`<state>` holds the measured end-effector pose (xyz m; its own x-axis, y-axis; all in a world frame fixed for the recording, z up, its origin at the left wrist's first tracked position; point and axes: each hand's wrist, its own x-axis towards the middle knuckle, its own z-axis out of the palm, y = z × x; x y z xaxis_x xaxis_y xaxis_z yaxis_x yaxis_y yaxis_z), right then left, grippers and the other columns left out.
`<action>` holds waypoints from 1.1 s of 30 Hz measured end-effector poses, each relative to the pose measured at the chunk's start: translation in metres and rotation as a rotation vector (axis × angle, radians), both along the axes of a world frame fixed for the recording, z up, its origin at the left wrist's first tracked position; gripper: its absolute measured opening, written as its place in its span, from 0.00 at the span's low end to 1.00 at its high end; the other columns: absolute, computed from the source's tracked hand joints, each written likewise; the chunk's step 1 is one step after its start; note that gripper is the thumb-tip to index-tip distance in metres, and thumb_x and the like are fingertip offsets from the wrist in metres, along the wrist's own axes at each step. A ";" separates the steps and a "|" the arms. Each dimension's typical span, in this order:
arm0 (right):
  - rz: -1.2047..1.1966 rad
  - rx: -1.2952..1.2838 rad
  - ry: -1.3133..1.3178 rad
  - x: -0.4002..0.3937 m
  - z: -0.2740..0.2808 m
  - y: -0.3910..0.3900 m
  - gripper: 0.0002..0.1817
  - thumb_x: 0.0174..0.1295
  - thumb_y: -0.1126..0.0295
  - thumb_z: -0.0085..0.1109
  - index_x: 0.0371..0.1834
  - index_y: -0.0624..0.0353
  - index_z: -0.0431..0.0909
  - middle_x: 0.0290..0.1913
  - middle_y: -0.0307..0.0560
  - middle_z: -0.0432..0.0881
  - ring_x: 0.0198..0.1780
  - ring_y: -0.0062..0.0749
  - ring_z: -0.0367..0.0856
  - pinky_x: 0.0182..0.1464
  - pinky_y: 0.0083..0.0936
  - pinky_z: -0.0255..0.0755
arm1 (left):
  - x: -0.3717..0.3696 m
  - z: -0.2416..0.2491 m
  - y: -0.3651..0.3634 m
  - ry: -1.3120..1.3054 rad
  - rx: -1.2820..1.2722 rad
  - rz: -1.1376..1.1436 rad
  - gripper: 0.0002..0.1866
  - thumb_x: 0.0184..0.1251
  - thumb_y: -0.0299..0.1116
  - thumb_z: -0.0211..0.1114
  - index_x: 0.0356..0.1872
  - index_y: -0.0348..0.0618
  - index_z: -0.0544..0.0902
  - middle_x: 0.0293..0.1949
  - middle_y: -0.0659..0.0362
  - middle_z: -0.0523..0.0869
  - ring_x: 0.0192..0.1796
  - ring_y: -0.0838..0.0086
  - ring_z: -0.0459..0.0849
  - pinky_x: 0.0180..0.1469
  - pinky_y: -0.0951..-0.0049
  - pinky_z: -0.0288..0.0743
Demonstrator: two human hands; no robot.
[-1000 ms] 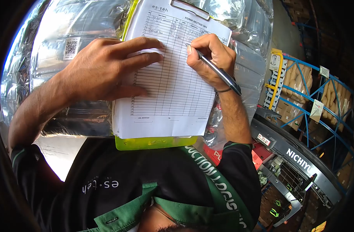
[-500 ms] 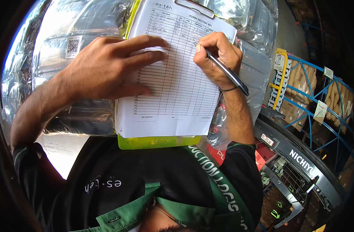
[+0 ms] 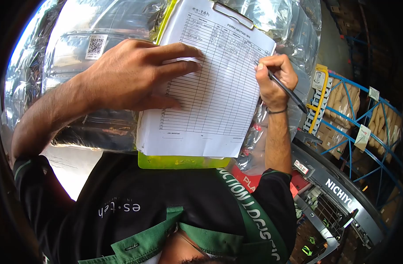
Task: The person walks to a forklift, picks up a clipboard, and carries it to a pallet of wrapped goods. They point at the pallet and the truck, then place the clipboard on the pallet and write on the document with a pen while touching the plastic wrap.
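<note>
A printed form [image 3: 206,105] with ruled rows and handwriting in its upper lines lies on a stack of paper. A yellow-green clipboard [image 3: 184,162] with a metal clip [image 3: 233,14] carries the sheets. My left hand [image 3: 144,72] rests across the form's left side, fingers spread and flat. In my right hand [image 3: 277,81] a black pen [image 3: 287,91] is pinched, its tip end near the form's right edge. Under the clipboard are bundles wrapped in clear plastic [image 3: 118,22].
A white QR label [image 3: 96,46] is stuck on the wrapped bundle. To the right stands a grey NICHIYU machine [image 3: 342,193]. Blue racking [image 3: 357,116] beyond it holds sacks and cartons. A yellow-framed sign [image 3: 319,97] stands beside the racking.
My right hand has moved right and slightly down across the form with the pen, to its right edge. The clipboard has shifted slightly right in view. My left hand stays spread on the paper.
</note>
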<state>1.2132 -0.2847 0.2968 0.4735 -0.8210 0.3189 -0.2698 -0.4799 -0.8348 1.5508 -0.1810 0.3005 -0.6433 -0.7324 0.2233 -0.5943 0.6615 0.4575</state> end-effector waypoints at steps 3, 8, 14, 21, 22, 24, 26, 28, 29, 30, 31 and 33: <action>-0.037 -0.102 0.055 -0.014 -0.010 0.002 0.09 0.63 0.79 0.72 0.38 0.63 0.78 0.34 0.40 0.88 0.31 0.12 0.80 0.34 0.15 0.77 | 0.000 -0.002 -0.002 0.000 -0.012 -0.014 0.38 0.57 0.53 0.83 0.68 0.52 0.82 0.76 0.61 0.81 0.53 0.61 0.95 0.56 0.56 0.94; -0.067 -0.228 0.113 -0.016 -0.013 0.005 0.10 0.62 0.74 0.74 0.35 0.60 0.78 0.29 0.37 0.86 0.27 0.10 0.77 0.29 0.14 0.73 | 0.003 0.000 -0.005 0.073 0.036 -0.030 0.21 0.64 0.35 0.77 0.53 0.48 0.76 0.72 0.55 0.83 0.45 0.59 0.95 0.52 0.55 0.96; -0.006 -0.341 0.212 -0.003 0.003 0.006 0.10 0.65 0.73 0.73 0.34 0.60 0.78 0.29 0.38 0.86 0.27 0.13 0.84 0.28 0.16 0.78 | 0.002 0.001 -0.009 0.133 0.052 -0.035 0.14 0.59 0.19 0.65 0.42 0.44 0.72 0.69 0.49 0.86 0.41 0.56 0.95 0.43 0.58 0.97; 0.022 -0.210 0.092 -0.005 0.000 0.003 0.10 0.67 0.73 0.72 0.34 0.60 0.77 0.28 0.38 0.86 0.27 0.13 0.84 0.29 0.15 0.79 | 0.003 0.003 -0.010 0.101 0.048 -0.036 0.10 0.56 0.18 0.62 0.36 0.42 0.73 0.69 0.48 0.85 0.43 0.55 0.96 0.44 0.59 0.97; 0.019 -0.182 0.075 -0.006 -0.001 0.003 0.10 0.67 0.73 0.71 0.34 0.60 0.77 0.28 0.38 0.86 0.27 0.13 0.83 0.29 0.15 0.78 | 0.003 0.004 -0.010 0.097 0.043 -0.034 0.10 0.55 0.18 0.62 0.36 0.42 0.73 0.69 0.48 0.86 0.43 0.55 0.96 0.44 0.59 0.97; 0.011 -0.107 0.035 -0.010 -0.003 0.002 0.09 0.67 0.73 0.70 0.34 0.60 0.77 0.28 0.37 0.86 0.27 0.12 0.82 0.30 0.14 0.77 | 0.002 0.003 -0.009 0.096 0.020 -0.037 0.10 0.54 0.19 0.62 0.35 0.42 0.73 0.69 0.48 0.86 0.44 0.56 0.96 0.44 0.59 0.97; 0.034 -0.103 0.041 -0.014 -0.006 0.001 0.11 0.69 0.72 0.70 0.36 0.61 0.75 0.32 0.41 0.86 0.28 0.13 0.77 0.30 0.15 0.72 | 0.003 0.002 -0.009 0.094 0.013 -0.042 0.10 0.53 0.19 0.62 0.35 0.42 0.73 0.69 0.48 0.86 0.45 0.56 0.96 0.44 0.59 0.97; 0.038 -0.100 0.039 -0.016 -0.008 0.002 0.11 0.69 0.72 0.70 0.35 0.62 0.75 0.32 0.41 0.86 0.29 0.13 0.77 0.30 0.15 0.72 | 0.005 0.002 -0.010 0.092 0.021 -0.059 0.10 0.52 0.20 0.63 0.35 0.42 0.74 0.69 0.48 0.85 0.45 0.56 0.96 0.44 0.58 0.97; 0.033 -0.103 0.035 -0.015 -0.007 0.001 0.10 0.68 0.73 0.70 0.34 0.61 0.76 0.30 0.39 0.86 0.28 0.12 0.80 0.30 0.15 0.75 | 0.004 0.001 -0.010 0.097 0.034 -0.051 0.10 0.52 0.19 0.62 0.35 0.42 0.74 0.70 0.48 0.85 0.45 0.56 0.96 0.44 0.58 0.97; 0.029 -0.108 0.031 -0.014 -0.005 0.001 0.09 0.68 0.73 0.70 0.33 0.61 0.77 0.28 0.38 0.86 0.28 0.12 0.83 0.30 0.15 0.78 | 0.004 0.002 -0.009 0.101 0.045 -0.043 0.10 0.52 0.19 0.62 0.35 0.42 0.75 0.70 0.48 0.85 0.45 0.56 0.96 0.44 0.58 0.97; 0.029 -0.124 0.040 -0.012 -0.003 0.002 0.10 0.68 0.73 0.70 0.33 0.61 0.77 0.28 0.38 0.86 0.28 0.12 0.84 0.30 0.15 0.78 | 0.004 0.001 -0.009 0.105 0.055 -0.034 0.10 0.52 0.19 0.62 0.35 0.42 0.75 0.70 0.49 0.85 0.45 0.56 0.96 0.44 0.58 0.97; 0.031 -0.159 0.056 -0.008 -0.001 0.003 0.11 0.69 0.72 0.71 0.32 0.61 0.77 0.28 0.38 0.86 0.28 0.13 0.85 0.30 0.15 0.79 | 0.004 -0.001 -0.009 0.114 0.057 -0.029 0.11 0.53 0.20 0.65 0.37 0.43 0.75 0.71 0.49 0.85 0.46 0.55 0.96 0.44 0.58 0.97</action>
